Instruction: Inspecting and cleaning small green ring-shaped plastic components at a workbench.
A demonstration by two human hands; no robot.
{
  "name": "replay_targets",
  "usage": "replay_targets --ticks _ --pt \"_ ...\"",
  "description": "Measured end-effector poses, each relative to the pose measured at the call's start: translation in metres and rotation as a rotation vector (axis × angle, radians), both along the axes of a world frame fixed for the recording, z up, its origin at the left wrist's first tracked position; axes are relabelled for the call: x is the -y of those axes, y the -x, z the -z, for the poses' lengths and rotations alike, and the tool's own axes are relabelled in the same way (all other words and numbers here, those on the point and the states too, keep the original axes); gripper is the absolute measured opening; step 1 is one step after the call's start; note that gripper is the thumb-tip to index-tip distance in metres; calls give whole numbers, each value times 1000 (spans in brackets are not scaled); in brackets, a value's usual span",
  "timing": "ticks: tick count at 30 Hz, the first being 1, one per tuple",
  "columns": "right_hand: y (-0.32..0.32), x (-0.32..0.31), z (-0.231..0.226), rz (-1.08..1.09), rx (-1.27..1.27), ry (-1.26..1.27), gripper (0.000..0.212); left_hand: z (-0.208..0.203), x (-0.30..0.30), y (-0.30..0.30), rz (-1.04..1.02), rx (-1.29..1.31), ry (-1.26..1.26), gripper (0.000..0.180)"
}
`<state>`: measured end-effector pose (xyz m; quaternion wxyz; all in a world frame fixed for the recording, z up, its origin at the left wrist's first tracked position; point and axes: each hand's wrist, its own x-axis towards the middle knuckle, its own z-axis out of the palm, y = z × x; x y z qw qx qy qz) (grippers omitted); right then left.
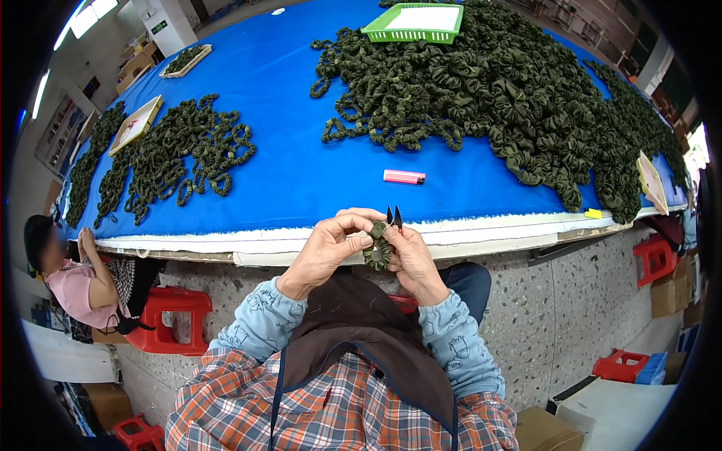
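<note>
Left hand (325, 252): fingers curled, thumb and forefinger pinched on top of a dark green scrunchie (377, 249); held up at chest height, prob. so the seam faced the person.
Right hand (412, 259): closed round the scrunchie's right side and round small snips (394, 217), blades poking up past the fingers, tips slightly apart; grip looked set to keep the blades by the cloth w/o putting them down.
Scrunchie: between both hands, off the table, just short of the table edge (481, 239).
Big pile (511, 98): scrunchies heaped on the right half of the blue cloth, within arm's reach, running out to the far right edge.
Small pile (177, 154): thinner spread at left, apart from the big one; looked like a separate lot.
Lighter (404, 177): pink, lying alone on bare blue cloth ahead of the hands.
Green tray (415, 22): far side, resting against the big pile.
Open room: bare strip of blue cloth (301, 150) between piles, straight ahead.
Edges: white table rim near the knuckles; red stools (171, 316) below; another person seated at lower left, well apart.
</note>
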<state>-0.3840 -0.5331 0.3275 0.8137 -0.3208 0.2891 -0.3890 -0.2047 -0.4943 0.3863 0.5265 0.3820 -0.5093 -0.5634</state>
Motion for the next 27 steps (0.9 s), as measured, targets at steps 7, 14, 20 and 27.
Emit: replay_targets --ticks 7,14,20,27 --pt "-1 -17 -47 375 -228 474 9 -2 -3 2 -4 -70 -50 10" --pt "7 -17 -58 338 -327 683 15 1 -3 7 -9 -43 -42 11" --pt "27 -24 -66 244 -166 382 16 1 -3 6 21 -252 -160 12" --pt "23 -24 -61 402 -499 820 21 1 -4 9 49 -341 -205 13"
